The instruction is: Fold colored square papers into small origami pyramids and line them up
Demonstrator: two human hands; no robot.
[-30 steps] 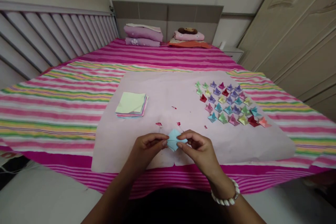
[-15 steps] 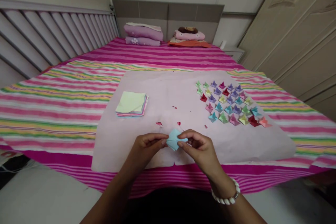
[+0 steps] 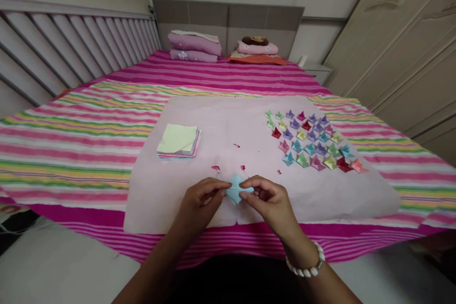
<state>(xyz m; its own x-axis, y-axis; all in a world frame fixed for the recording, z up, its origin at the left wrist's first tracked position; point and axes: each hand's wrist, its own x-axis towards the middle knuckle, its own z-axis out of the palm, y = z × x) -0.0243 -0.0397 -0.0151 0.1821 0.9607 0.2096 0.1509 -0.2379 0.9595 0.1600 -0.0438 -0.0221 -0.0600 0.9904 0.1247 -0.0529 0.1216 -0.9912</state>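
A small light-blue folded paper (image 3: 234, 191) is held up between both hands, above the near part of a pale paper sheet (image 3: 235, 118). My left hand (image 3: 204, 199) pinches its left corner with thumb and forefinger. On the other side, my right hand (image 3: 269, 199) grips the right part between thumb and fingers; a white bracelet circles that wrist. Just beyond the hands lie red scraps (image 3: 215, 167), with a few tiny ones nearby. The palm sides and some curled fingers are hidden.
At the left of the sheet sits a stack of square coloured papers (image 3: 178, 138). Several rows of small folded paper boats (image 3: 313, 135) cover the right side. Everything rests on a striped bed (image 3: 89, 137). Folded bedding (image 3: 195, 47) is piled by the headboard; a slatted rail (image 3: 78, 52) runs along the left.
Both hands keep hold of the blue paper, which has tilted and shifted slightly left. My left fingers have moved a little on its left corner. The rest looks the same.
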